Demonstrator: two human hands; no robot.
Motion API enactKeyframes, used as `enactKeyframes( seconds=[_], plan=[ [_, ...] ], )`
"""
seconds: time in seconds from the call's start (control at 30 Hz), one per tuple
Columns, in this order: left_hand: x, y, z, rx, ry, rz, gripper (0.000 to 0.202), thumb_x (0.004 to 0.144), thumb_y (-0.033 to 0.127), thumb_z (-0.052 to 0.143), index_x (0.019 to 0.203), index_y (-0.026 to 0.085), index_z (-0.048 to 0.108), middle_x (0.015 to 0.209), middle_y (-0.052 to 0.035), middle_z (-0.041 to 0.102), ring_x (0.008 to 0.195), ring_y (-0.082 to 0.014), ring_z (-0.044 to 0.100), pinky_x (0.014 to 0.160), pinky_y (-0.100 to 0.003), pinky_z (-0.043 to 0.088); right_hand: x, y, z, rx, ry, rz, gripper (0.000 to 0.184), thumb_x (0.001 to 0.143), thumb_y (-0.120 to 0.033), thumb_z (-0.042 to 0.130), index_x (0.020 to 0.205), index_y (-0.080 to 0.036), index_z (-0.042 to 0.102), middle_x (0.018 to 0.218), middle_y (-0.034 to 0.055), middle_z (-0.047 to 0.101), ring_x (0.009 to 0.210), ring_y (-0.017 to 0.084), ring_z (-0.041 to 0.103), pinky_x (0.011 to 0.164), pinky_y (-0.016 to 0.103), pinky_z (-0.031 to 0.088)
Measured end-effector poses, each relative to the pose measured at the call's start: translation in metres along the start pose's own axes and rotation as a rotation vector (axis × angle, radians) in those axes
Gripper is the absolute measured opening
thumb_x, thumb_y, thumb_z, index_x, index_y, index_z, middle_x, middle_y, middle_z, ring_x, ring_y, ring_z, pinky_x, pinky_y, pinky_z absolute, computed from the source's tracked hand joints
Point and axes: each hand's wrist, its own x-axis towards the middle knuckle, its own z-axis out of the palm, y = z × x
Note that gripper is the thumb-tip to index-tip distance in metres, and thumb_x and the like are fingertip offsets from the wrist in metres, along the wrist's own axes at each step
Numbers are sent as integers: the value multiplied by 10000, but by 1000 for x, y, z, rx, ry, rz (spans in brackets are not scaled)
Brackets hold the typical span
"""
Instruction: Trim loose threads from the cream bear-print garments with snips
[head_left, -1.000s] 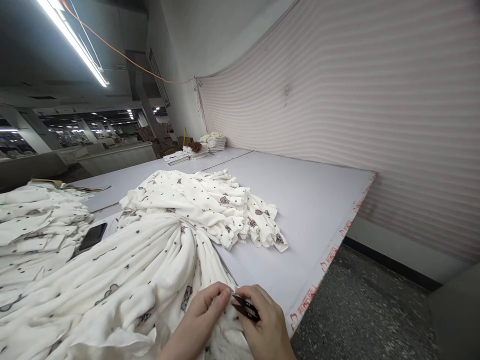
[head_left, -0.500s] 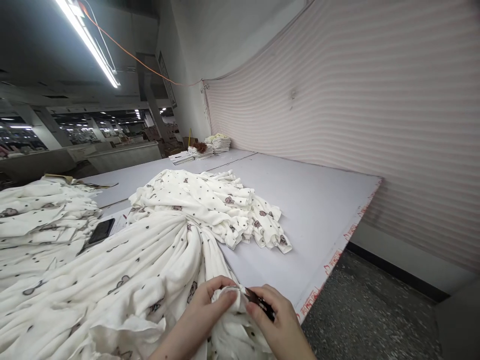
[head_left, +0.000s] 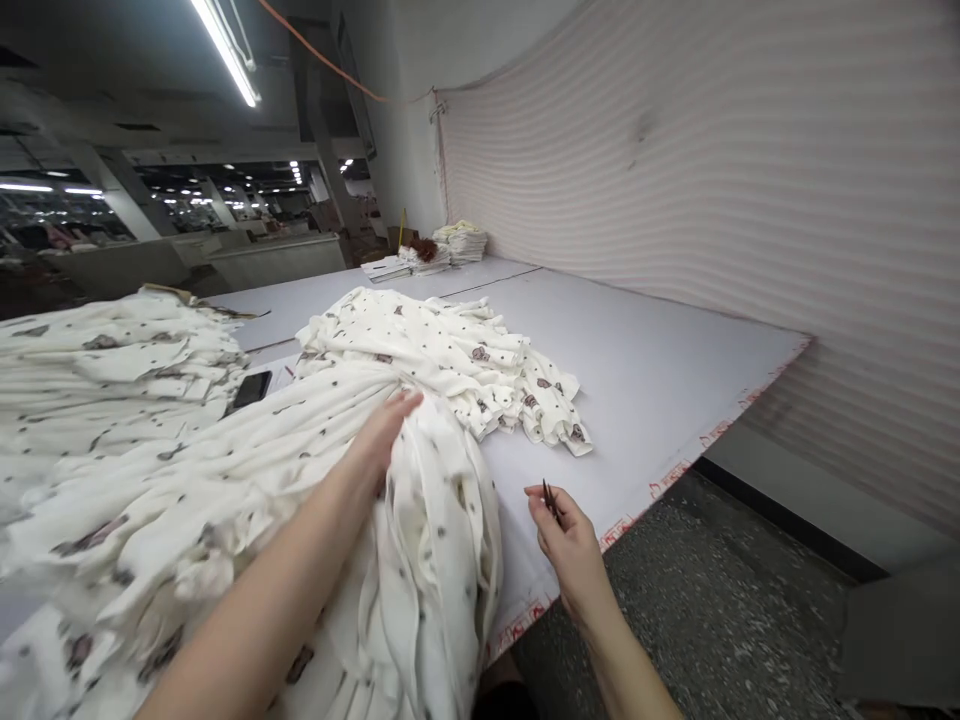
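Observation:
My left hand (head_left: 388, 428) reaches into the big heap of white printed cloth (head_left: 442, 500), its fingers stretched out against the folds near the top. The cloth bulges up to the right of that hand and hangs down over the table's near edge. To the right, over the table edge, my right hand (head_left: 571, 545) is closed around small dark thread snips (head_left: 551, 500); their pointed tips stick up past the fingers. Just beyond the left hand lies another pile of the same cloth (head_left: 420, 335), with small dots and animal prints.
A pale table (head_left: 645, 370) has red-printed tape along its right edge. On the left are more stacked white cloth pieces (head_left: 112, 370) and a dark phone (head_left: 251, 390) on paper. Folded stacks (head_left: 460, 243) sit at the far end. A striped sheet (head_left: 675, 180) covers the wall.
My hands were together over a bit of cloth with the snips. The left hand has let that go and moved up-left into the heap; the right has drawn apart, keeping the snips.

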Motion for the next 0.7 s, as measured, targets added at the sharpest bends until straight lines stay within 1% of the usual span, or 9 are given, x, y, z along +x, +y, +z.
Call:
enactKeyframes(
  seconds=[0.07, 0.13, 0.23, 0.33, 0.4, 0.43, 0.5, 0.6, 0.7],
  plan=[
    [22, 15, -6, -55, 57, -103, 247, 923, 316, 552, 1102, 151, 600, 1052, -61, 663, 845, -171, 666, 727, -350, 572, -3, 2, 3, 45, 10, 14, 381, 820, -506, 625, 984, -165, 673, 522, -86, 462, 379, 60, 365, 380, 173, 310],
    [33, 31, 4, -89, 116, -149, 279, 919, 314, 556, 1151, 159, 574, 1122, -72, 631, 913, -194, 647, 770, -384, 558, -1, 2, 11, 95, 41, -7, 397, 834, -524, 597, 1005, -175, 673, 608, -51, 553, 437, 68, 451, 425, 172, 372],
    [27, 51, 46, -97, 163, -148, 291, 915, 309, 563, 1161, 154, 566, 1147, -77, 619, 953, -205, 636, 805, -406, 542, 10, -2, 25, 174, 133, -58, 472, 848, -566, 538, 1145, -208, 622, 1003, 45, 673, 780, 133, 638, 628, 208, 506],
    [6, 59, 91, -70, 135, -121, 267, 907, 303, 575, 1124, 148, 588, 1139, -71, 625, 980, -215, 628, 830, -419, 530, 18, -10, 32, 214, 189, -86, 580, 874, -597, 446, 1343, -257, 466, 1274, 57, 597, 1079, 181, 611, 807, 281, 531],
    [-7, 58, 100, -51, 93, -125, 267, 908, 306, 573, 1123, 148, 588, 1129, -70, 628, 964, -210, 633, 820, -414, 534, 17, -17, 32, 201, 174, -107, 614, 869, -612, 436, 1371, -259, 438, 1317, 50, 578, 1145, 196, 584, 867, 309, 519],
    [-13, 56, 96, -41, 65, -128, 267, 911, 308, 570, 1123, 148, 587, 1120, -70, 631, 948, -205, 637, 809, -407, 538, 14, -20, 32, 185, 154, -116, 618, 864, -616, 444, 1360, -247, 457, 1310, 55, 587, 1157, 206, 579, 888, 323, 512],
    [-22, 53, 72, -10, 2, -131, 269, 916, 313, 561, 1127, 148, 583, 1100, -68, 636, 913, -194, 645, 781, -391, 548, 5, -24, 33, 135, 98, -135, 608, 863, -609, 461, 1317, -208, 511, 1259, 82, 626, 1158, 234, 581, 920, 361, 495],
    [-34, 48, 16, 74, -86, -118, 287, 923, 323, 548, 1152, 151, 567, 1088, -67, 637, 881, -185, 650, 751, -373, 556, -9, -28, 45, 18, 33, -201, 550, 890, -568, 454, 1277, -188, 549, 1288, 104, 602, 1223, 249, 526, 1003, 411, 420],
    [-48, 42, -30, 224, -172, -95, 280, 919, 321, 556, 1138, 149, 576, 1076, -63, 641, 876, -186, 652, 750, -373, 557, -10, -31, 64, -126, -5, -318, 463, 904, -512, 453, 1256, -235, 572, 1427, 40, 475, 1337, 210, 382, 1116, 377, 262]
  ],
)
